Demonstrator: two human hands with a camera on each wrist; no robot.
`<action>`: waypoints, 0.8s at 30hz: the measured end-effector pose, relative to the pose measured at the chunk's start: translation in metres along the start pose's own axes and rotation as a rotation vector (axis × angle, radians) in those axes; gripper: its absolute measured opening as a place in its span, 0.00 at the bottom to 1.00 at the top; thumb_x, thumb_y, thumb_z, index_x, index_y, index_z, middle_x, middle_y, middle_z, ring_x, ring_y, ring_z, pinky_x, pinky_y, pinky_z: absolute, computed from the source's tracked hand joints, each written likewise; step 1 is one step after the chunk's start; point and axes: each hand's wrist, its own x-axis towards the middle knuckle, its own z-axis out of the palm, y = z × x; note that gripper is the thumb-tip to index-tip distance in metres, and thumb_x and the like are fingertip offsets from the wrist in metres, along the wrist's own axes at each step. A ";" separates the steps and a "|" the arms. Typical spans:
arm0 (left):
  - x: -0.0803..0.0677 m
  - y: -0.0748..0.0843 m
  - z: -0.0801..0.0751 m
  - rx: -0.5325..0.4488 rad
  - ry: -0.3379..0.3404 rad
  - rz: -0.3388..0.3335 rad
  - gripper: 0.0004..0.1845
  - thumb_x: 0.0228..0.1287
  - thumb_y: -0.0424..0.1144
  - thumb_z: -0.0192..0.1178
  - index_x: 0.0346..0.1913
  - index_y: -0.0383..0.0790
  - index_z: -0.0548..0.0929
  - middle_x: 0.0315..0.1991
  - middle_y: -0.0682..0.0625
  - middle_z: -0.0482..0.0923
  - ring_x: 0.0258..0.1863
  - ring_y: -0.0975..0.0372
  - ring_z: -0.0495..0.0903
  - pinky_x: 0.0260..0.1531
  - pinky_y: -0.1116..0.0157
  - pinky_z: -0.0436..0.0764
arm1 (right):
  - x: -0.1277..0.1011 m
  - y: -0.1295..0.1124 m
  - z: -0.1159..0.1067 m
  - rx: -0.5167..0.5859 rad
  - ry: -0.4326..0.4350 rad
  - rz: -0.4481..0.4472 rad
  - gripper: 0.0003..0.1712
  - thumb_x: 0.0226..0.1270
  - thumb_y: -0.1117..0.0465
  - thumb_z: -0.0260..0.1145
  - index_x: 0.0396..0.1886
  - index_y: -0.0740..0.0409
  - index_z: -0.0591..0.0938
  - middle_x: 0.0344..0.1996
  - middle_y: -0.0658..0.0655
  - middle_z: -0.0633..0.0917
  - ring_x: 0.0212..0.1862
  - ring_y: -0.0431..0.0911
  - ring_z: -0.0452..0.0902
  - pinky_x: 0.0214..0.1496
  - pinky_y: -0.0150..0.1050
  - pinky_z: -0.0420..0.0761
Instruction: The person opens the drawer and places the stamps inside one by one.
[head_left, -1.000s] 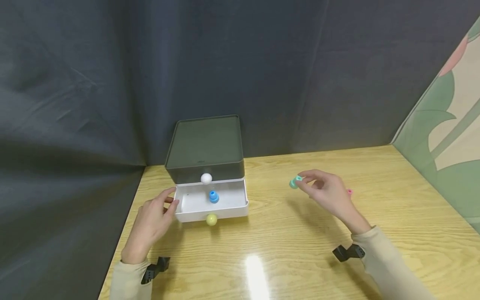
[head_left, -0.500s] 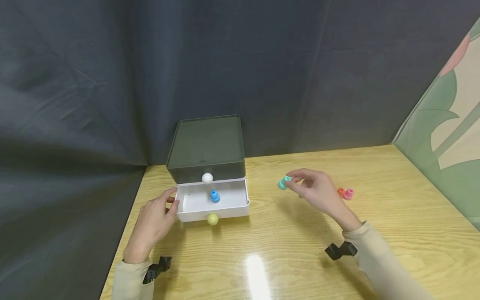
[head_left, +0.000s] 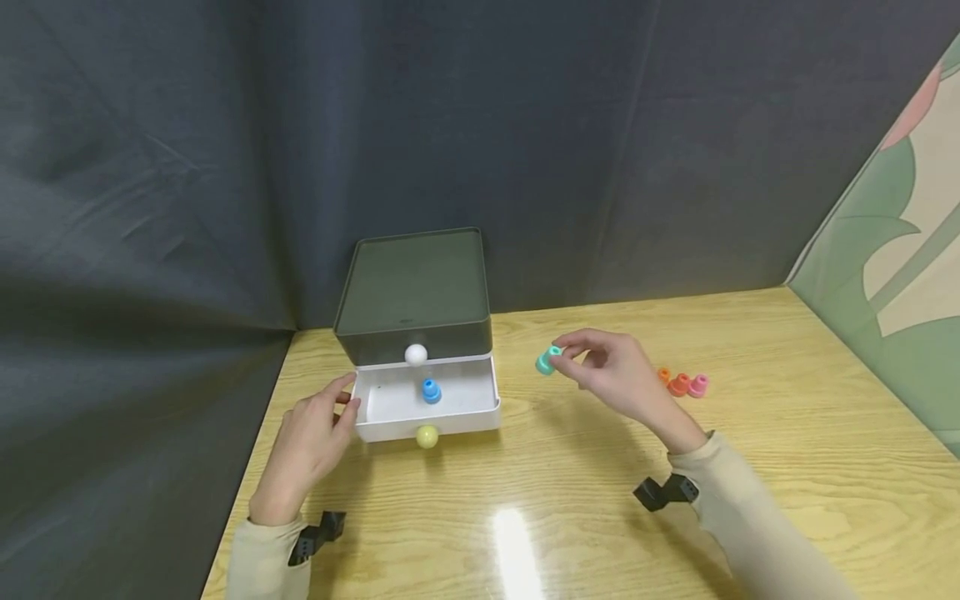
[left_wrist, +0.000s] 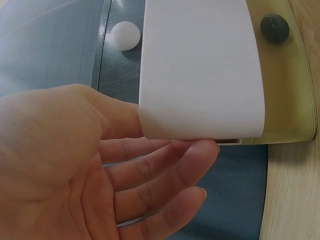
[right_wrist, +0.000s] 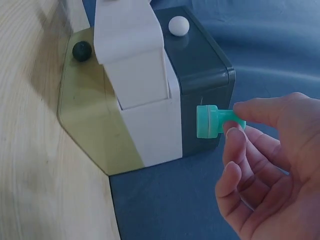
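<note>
Fingertips of the right hand (head_left: 615, 379) pinch a small teal plastic peg (head_left: 547, 361), held in the air right of centre in the head view, just right of the dark grey plastic drawer box (head_left: 412, 287). In the right wrist view the peg's (right_wrist: 210, 121) narrow end is hidden between thumb and forefinger. At lower left, the left hand (head_left: 303, 446) rests with loose, straight fingers against the left end of the pulled-out white drawer (head_left: 375, 404); its wrist view shows only a white wall above the fingers (left_wrist: 165, 170), the drawer's inside cut off.

One blue peg (head_left: 431, 390) stands in the drawer. Two round knobs show: one white (head_left: 416, 355), one yellow-green (head_left: 427, 436). Three small pegs, orange (head_left: 663, 375), red-orange (head_left: 679, 385) and pink (head_left: 698, 385), sit clustered on the pale wooden table (head_left: 750, 450) right of the hand, too small to make out further.
</note>
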 end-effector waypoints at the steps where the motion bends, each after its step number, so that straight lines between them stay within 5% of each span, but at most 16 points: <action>1: 0.000 0.000 0.000 0.001 0.001 0.000 0.26 0.81 0.40 0.55 0.75 0.32 0.74 0.57 0.34 0.87 0.43 0.49 0.91 0.35 0.55 0.82 | 0.001 -0.003 0.001 0.005 -0.003 -0.001 0.16 0.69 0.50 0.77 0.51 0.54 0.91 0.38 0.53 0.91 0.23 0.40 0.77 0.24 0.34 0.72; 12: 0.000 -0.001 -0.001 -0.005 0.010 0.015 0.26 0.81 0.39 0.56 0.74 0.31 0.75 0.57 0.34 0.87 0.43 0.49 0.91 0.35 0.56 0.82 | 0.010 -0.029 0.019 0.082 -0.072 -0.065 0.14 0.68 0.53 0.78 0.49 0.55 0.91 0.35 0.52 0.90 0.19 0.39 0.71 0.23 0.33 0.69; 24: 0.000 -0.001 -0.002 -0.013 0.009 0.017 0.26 0.81 0.39 0.56 0.75 0.31 0.74 0.56 0.34 0.87 0.43 0.49 0.91 0.35 0.56 0.82 | 0.025 -0.047 0.039 0.041 -0.128 -0.159 0.11 0.69 0.56 0.77 0.47 0.53 0.92 0.33 0.48 0.90 0.21 0.41 0.73 0.26 0.32 0.72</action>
